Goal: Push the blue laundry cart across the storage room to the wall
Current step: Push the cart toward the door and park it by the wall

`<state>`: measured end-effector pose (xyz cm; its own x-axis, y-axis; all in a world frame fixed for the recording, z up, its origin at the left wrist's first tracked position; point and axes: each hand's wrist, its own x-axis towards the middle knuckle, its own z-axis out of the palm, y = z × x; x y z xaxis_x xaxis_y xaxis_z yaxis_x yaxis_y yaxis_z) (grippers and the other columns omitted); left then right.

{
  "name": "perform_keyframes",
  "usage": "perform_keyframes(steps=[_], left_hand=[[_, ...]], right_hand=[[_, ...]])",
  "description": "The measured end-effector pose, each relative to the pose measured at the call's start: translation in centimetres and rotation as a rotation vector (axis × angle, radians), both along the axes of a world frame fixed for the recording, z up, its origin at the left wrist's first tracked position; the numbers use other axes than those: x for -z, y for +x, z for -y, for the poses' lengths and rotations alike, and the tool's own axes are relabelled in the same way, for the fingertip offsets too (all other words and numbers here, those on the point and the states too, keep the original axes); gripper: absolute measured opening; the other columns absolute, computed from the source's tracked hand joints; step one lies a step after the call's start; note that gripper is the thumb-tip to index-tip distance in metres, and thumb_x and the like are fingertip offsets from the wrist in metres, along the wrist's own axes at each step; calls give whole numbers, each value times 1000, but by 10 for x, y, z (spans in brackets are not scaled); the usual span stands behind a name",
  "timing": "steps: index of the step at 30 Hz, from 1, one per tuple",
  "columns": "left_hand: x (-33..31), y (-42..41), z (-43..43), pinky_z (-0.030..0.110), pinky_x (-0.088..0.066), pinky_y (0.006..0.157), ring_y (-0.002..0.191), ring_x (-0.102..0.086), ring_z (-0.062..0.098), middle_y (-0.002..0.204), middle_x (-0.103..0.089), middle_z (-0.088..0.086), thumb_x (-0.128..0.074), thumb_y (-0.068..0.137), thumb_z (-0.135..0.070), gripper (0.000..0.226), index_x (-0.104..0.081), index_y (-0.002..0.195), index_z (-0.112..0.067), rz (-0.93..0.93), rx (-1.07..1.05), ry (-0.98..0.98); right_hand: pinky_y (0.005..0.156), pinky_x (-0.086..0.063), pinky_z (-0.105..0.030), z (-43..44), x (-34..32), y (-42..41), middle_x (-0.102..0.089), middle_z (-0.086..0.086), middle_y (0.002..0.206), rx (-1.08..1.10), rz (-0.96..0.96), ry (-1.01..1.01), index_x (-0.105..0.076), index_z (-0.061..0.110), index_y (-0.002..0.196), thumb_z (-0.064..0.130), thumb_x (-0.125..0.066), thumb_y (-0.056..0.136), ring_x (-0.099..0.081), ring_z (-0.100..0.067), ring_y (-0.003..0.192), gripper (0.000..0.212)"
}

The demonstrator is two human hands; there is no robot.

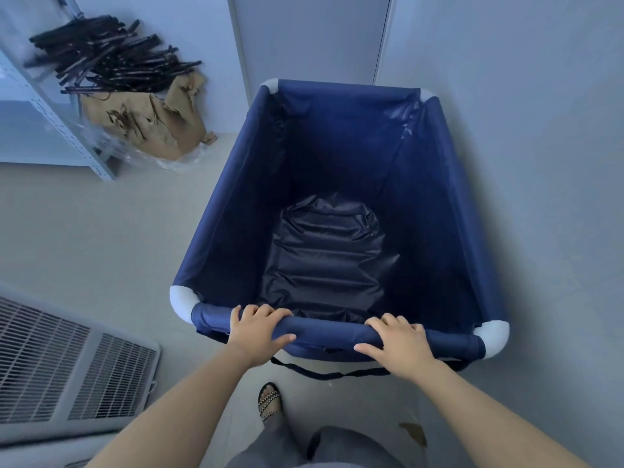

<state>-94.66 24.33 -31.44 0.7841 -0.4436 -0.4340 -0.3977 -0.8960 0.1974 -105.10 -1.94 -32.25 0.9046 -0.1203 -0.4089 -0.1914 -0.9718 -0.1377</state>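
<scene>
The blue laundry cart (236,204) fills the middle of the head view, a navy fabric bin with white pipe corners, empty inside. My left hand (257,332) wraps over the near rim on the left. My right hand (398,342) grips the same rim further right. The cart's far rim (344,91) stands close to the pale wall (304,35) ahead, and its right side runs along the wall (540,163) on the right. Its wheels are hidden under the fabric.
A grey metal shelf rack (50,106) stands at the far left. Beside it lie crumpled brown paper (148,123) and a heap of dark sticks (108,59). A white grille unit (67,366) sits near left. My sandalled foot (270,403) is on the floor behind the cart.
</scene>
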Motion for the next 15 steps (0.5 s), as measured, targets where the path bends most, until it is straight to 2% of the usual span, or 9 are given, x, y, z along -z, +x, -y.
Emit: perform_keyframes(steps=[7, 15], left_hand=[[6, -11, 1, 48, -10, 114, 125, -36, 20, 124, -49, -12, -44, 88, -60, 43, -38, 128, -46, 67, -25, 12], [5, -10, 9, 48, -16, 113, 125, -41, 19, 130, -51, -13, -46, 91, -52, 43, -40, 130, -36, 78, 32, 36]], right_hand=[[81, -39, -41, 4, 6, -8, -52, 2, 112, -81, 45, -67, -41, 29, 121, 71, -32, 85, -50, -22, 99, 57], [83, -37, -37, 16, 6, -14, -53, -1, 114, -99, 82, -76, -42, 25, 124, 66, -32, 88, -50, -22, 99, 55]])
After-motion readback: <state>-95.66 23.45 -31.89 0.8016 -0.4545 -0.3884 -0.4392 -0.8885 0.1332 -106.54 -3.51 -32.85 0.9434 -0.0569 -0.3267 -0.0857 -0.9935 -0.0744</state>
